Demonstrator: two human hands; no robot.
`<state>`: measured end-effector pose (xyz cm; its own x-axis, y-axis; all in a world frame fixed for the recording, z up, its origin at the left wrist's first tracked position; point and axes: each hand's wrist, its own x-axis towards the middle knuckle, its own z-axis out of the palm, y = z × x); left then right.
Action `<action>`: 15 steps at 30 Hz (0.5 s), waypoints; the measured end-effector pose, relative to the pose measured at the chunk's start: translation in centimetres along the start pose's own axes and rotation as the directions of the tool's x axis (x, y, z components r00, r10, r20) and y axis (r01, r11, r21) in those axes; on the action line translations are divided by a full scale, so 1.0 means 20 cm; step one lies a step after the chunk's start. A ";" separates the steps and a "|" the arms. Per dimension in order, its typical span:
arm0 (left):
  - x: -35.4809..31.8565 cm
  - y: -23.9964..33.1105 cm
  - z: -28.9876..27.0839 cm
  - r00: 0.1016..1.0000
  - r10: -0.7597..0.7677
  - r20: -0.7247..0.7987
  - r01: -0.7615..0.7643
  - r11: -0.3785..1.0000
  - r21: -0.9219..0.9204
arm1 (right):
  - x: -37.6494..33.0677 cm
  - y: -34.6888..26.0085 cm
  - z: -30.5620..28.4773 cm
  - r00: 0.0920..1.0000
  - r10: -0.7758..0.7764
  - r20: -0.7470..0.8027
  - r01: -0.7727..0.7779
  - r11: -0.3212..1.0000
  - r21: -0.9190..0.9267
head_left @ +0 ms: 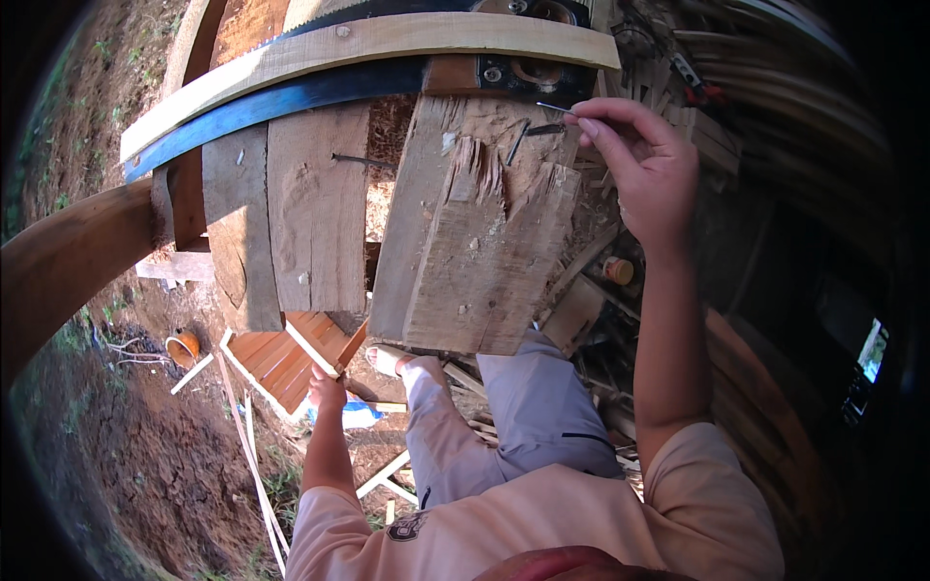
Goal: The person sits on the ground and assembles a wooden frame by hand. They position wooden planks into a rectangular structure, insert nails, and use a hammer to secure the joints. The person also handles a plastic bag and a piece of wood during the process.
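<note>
We see our right hand pinching a thin, silvery metal nail between thumb and forefinger, above the right edge of the rough, grey-brown plank surface; our left hand (lower down) is closed on a pale, straight wooden strip by a slatted, orange-brown wooden panel.

Outdoor woodworking spot: handsaw, rough plank bench, bare earth.
</note>
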<state>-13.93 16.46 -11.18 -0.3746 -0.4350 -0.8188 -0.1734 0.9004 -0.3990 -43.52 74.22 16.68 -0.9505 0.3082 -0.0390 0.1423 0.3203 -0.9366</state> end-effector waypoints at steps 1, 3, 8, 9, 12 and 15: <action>0.00 0.00 0.00 1.000 0.001 -0.001 -0.001 1.000 0.003 | 0.00 0.03 0.00 1.000 0.018 -0.025 -0.018 1.000 0.021; -0.01 0.00 -0.02 1.000 0.000 0.008 0.000 1.000 0.005 | 0.00 0.09 0.01 0.996 0.057 -0.073 -0.052 0.996 0.066; -0.01 0.01 -0.03 1.000 -0.017 0.023 0.017 1.000 -0.009 | -0.01 0.14 0.00 0.997 -0.073 -0.033 0.069 0.990 -0.124; -0.01 0.01 -0.03 1.000 -0.019 0.023 0.019 1.000 -0.008 | -0.01 0.15 0.01 0.994 -0.097 -0.049 0.089 0.984 -0.153; -0.01 0.02 -0.04 1.000 -0.015 0.018 0.015 1.000 -0.015 | -0.02 0.19 0.01 0.997 0.003 -0.073 0.004 0.996 0.093; -0.02 0.02 -0.04 1.000 -0.015 0.012 0.015 1.000 -0.021 | -0.04 0.19 0.00 0.998 0.065 0.007 -0.065 0.975 0.213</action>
<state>-14.56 16.96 -10.66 -0.3612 -0.4485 -0.8175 -0.1979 0.8936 -0.4028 -42.15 75.11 13.18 -0.9412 0.3221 -0.1020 0.1413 0.1011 -0.9848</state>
